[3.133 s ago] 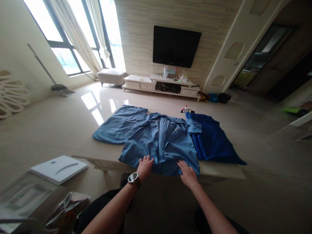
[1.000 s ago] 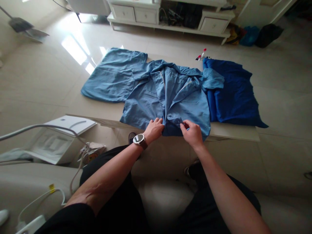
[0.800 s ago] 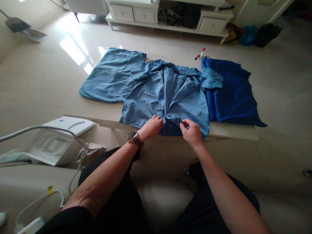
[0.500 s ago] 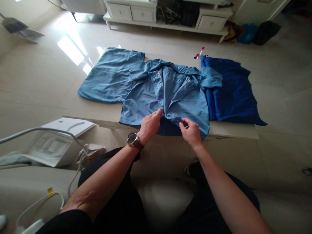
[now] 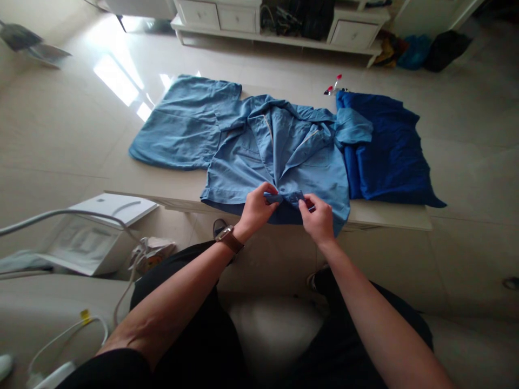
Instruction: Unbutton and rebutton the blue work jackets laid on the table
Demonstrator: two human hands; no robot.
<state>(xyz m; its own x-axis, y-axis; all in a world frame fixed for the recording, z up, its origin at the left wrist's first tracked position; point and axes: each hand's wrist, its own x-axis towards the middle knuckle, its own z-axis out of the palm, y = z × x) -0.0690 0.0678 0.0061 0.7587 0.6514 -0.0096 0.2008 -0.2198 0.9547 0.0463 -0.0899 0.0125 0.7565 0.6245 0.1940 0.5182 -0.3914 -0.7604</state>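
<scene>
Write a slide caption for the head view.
Both hands, left and right, pinch the light blue shirt at its front hem on the table.

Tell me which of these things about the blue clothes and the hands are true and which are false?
1. Both hands pinch the bottom front of the light blue collared cotton shirt. True: the left hand and right hand grip its front edges near the hem.
2. The brown-strapped wristwatch is on the right wrist. False: it is on the left wrist.
3. A dark blue cloth garment lies to the right of the shirt. True.
4. The shirt lies on the shiny tiled floor. False: it lies on the long cream table.
5. The shirt is folded into a small square. False: it is spread out flat.
</scene>
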